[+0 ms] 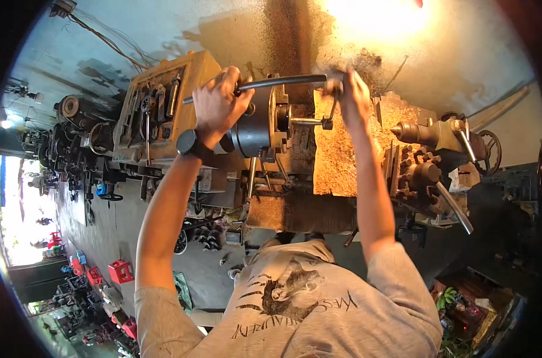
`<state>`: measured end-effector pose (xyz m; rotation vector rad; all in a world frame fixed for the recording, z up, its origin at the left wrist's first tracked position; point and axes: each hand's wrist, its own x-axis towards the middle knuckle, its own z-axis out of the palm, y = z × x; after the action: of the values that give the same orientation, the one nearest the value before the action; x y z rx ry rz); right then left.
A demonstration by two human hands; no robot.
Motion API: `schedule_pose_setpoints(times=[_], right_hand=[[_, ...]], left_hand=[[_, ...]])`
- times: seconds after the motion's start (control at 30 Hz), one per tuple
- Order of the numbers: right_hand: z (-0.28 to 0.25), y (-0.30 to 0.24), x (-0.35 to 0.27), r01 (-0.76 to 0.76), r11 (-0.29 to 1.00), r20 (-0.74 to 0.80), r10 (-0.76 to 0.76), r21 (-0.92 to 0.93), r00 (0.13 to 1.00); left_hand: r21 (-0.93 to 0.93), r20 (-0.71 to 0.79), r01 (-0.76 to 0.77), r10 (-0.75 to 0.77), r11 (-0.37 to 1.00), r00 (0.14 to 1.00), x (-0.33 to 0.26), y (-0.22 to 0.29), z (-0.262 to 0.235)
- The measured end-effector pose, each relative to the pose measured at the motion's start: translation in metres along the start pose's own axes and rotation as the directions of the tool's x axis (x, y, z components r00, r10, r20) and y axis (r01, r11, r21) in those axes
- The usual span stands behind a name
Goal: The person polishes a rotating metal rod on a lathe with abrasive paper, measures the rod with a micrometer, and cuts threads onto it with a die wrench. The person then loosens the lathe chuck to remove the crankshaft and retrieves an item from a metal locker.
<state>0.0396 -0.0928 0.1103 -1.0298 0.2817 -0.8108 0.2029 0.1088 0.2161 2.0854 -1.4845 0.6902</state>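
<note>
My left hand (218, 100) is closed round a long black bar or tube (286, 81), which lies across the top of the lathe chuck (251, 132) and reaches toward the right. Close to the bar's right end, my right hand (351, 98) is raised with curled fingers, partly smeared by motion. A thin dark piece (332, 111) runs down from those fingers toward a dark fitting (327, 123) on the end of a shiny metal shaft (305, 121). That shaft sticks out of the chuck jaws. What the right hand grips is not clear.
On the headstock at left lies a tray (120, 145) of hand tools. A chip-covered board (336, 161) stands behind the bed. At right are the tailstock (417, 132) and the tool post (426, 173) with its long handle (456, 209). Red crates (120, 271) sit on the floor.
</note>
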Motion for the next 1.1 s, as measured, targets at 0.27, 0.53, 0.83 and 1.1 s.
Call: schedule_pose_setpoints(times=[0.27, 0.53, 0.83, 1.1], right_hand=[[-0.068, 0.066, -0.118, -0.576, 0.816, -0.206, 0.559, -0.032, 0.803], [-0.025, 0.015, -0.015, -0.002, 0.939, -0.178, -0.064, -0.345, 0.982], [-0.071, 0.063, -0.115, -0.436, 0.877, -0.148, 0.413, -0.200, 0.899], [-0.023, 0.020, -0.036, 0.121, 0.973, -0.043, -0.132, -0.196, 0.990]], left_hand=[[0.046, 0.304, 0.010, -0.024, 0.999, 0.952, 0.005, 0.030, -0.037], [-0.670, -0.053, -0.124, 0.120, 0.731, 0.991, -0.036, 0.083, -0.026], [-0.617, 0.639, 0.768, -0.462, 0.169, 0.615, -0.194, 0.171, 0.107], [-0.400, 0.871, 0.392, -0.210, -0.829, 0.445, -0.113, 0.157, 0.191]])
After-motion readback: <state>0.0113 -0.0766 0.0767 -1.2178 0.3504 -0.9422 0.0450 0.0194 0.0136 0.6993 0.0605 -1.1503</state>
